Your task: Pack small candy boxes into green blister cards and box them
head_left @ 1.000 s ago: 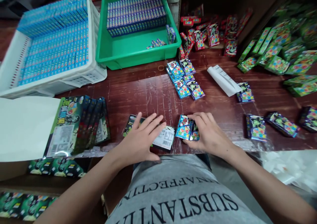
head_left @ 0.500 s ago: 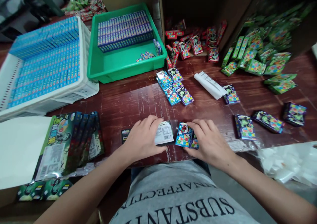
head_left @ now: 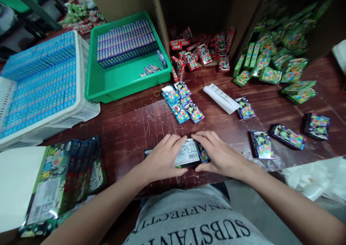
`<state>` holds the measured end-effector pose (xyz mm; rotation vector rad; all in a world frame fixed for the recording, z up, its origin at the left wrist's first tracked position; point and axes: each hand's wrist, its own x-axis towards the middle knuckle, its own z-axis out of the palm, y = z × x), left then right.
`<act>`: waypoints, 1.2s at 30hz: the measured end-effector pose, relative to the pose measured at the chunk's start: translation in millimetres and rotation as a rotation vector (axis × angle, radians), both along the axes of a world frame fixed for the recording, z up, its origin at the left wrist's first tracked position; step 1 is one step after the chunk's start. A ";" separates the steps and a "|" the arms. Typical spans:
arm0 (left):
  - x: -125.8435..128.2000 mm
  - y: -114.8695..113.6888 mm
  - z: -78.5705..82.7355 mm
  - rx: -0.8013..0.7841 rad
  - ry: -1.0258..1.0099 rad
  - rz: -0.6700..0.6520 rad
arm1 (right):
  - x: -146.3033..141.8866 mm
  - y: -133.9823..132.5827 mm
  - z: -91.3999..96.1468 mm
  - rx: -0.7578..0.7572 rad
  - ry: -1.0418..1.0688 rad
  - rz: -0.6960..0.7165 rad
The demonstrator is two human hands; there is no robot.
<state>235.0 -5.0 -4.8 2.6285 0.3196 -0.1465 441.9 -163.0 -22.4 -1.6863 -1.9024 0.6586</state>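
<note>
In the head view, a dark printed pouch [head_left: 188, 153] with a white barcode label lies at the table's near edge. My left hand [head_left: 163, 159] grips it from the left, thumb on the near side and fingers on the far side. My right hand [head_left: 220, 155] is closed round small purple candy boxes [head_left: 204, 155] at the pouch's right end. The boxes meet the pouch there; how far they are inside it is hidden by my fingers. Beyond my hands sits a group of blue and purple candy boxes [head_left: 180, 109].
On the left are a white crate [head_left: 83, 71] of blue boxes, a green tray [head_left: 121, 81] with purple boxes, and several more pouches [head_left: 58, 176]. Folded white paper [head_left: 220, 99] and loose purple boxes [head_left: 262, 145] lie right. Red boxes [head_left: 204, 53] and green boxes [head_left: 270, 62] spill from cartons behind.
My right hand has moved the boxes left against the pouch, closing the gap between my hands. The blue box in front is now out of sight. The whole view has shifted slightly.
</note>
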 end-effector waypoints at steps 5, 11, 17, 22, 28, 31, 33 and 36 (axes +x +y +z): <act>8.8 2.8 -4.5 0.012 -0.036 0.054 | 27.5 -19.1 -3.2 -0.049 0.019 0.035; 18.0 5.5 -6.5 -0.029 -0.033 0.024 | 36.2 -16.8 -3.2 0.000 0.040 0.110; 30.0 7.0 -2.7 -0.075 0.006 -0.030 | 36.7 -10.3 1.5 -0.085 0.133 0.080; 33.0 13.3 -1.8 -0.078 -0.025 0.055 | 43.0 -0.7 -2.4 0.021 0.015 -0.116; 78.6 50.2 16.7 -0.030 -0.058 -0.169 | 73.2 5.2 11.9 0.075 -0.099 -0.045; 136.9 96.6 36.1 0.143 -0.237 -0.127 | 131.3 11.8 27.1 0.207 -0.227 -0.320; 178.4 133.5 43.0 0.356 -0.310 0.016 | 178.2 20.6 37.0 0.221 -0.400 -0.472; 224.3 185.6 40.0 0.564 -0.195 0.160 | 235.7 40.5 45.4 0.077 -0.669 -0.587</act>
